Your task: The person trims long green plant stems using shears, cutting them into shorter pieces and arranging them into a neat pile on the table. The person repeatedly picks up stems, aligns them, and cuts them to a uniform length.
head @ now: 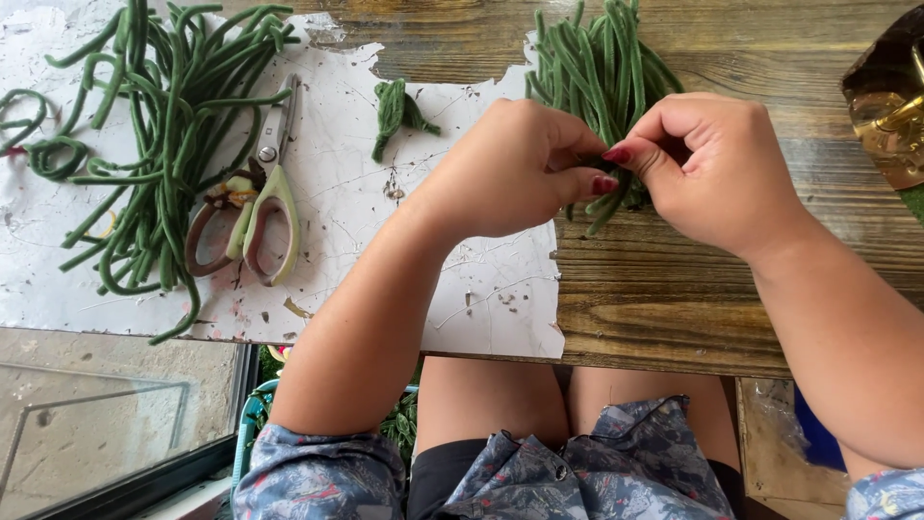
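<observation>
Both hands closed on one bundle of long beans (599,67) at 1 o'clock: left hand (515,169) and right hand (717,169) pinched its lower ends. One small tied bunch (395,114) lay finished at 11 o'clock; the loose pile (159,125) at 10 o'clock, beside scissors (255,197), remained unbundled.

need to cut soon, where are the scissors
In the head view, the scissors lie on the white sheet, left of both hands, beside the loose pile of long beans.
</observation>
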